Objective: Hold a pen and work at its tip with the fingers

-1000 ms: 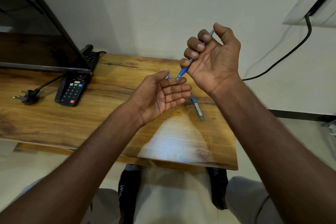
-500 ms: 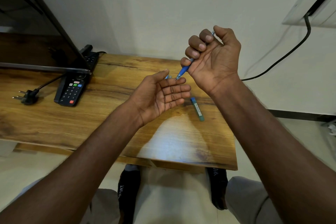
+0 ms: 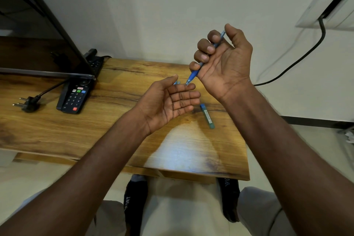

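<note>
A: We have the pen [image 3: 206,57] clamped in our right hand [image 3: 224,63] — all four fingers curled round the barrel, thumb up by the top end. The left hand [image 3: 168,101] lies palm up, fingers straight and together, holding nothing.

B: And the pen's tip?

A: It points down and to the left, at or just on our left forefinger; we cannot tell if it truly touches. The long axis runs on a slant, from the tip by the left fingertips up and rightward to the button end, which shows between our right forefinger and thumb.

B: So, to do this well?

A: We judge the step to be working the pen's tip over the open palm (perhaps clicking it with the thumb). We should keep the left hand flat and steady right under the tip, so that anything that drops lands on the palm and not on the table [image 3: 95,132]. Hold the slant — don't swing the tip sideways.

B: Anything else near?

A: A small tube [image 3: 207,117] lies on the table just right of the left fingertips, below the right wrist. A remote [image 3: 74,97] and a plug [image 3: 26,103] sit well left of both hands.
</note>
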Demonstrator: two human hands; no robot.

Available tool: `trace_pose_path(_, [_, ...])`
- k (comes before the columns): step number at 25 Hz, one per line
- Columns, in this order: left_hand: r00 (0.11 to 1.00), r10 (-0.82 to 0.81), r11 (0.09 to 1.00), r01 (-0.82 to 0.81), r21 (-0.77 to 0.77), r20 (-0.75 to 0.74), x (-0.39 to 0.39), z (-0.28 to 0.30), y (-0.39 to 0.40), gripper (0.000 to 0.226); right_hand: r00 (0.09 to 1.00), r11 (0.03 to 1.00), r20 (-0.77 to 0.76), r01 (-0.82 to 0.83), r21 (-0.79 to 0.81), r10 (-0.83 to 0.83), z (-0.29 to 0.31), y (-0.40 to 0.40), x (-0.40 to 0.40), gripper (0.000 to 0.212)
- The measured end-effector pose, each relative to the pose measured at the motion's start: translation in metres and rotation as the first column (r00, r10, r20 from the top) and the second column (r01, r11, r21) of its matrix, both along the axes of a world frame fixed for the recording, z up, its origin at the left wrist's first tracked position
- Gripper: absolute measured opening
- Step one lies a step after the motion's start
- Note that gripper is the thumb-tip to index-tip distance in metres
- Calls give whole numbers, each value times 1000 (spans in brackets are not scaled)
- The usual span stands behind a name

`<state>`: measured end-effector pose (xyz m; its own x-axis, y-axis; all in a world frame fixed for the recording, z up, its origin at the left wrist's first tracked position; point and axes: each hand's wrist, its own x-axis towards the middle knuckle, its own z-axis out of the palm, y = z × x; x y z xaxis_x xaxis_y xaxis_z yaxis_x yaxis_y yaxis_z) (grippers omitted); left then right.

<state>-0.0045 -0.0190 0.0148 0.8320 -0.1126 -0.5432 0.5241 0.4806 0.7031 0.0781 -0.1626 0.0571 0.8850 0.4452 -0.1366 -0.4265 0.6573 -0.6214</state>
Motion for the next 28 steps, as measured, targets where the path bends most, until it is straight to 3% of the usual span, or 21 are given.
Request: trace_pose_path(28, [1000,-1,1000,1,3,8,-1,2,-1,42,996,998,-70,57,-5,-57,-8,-5,11,41])
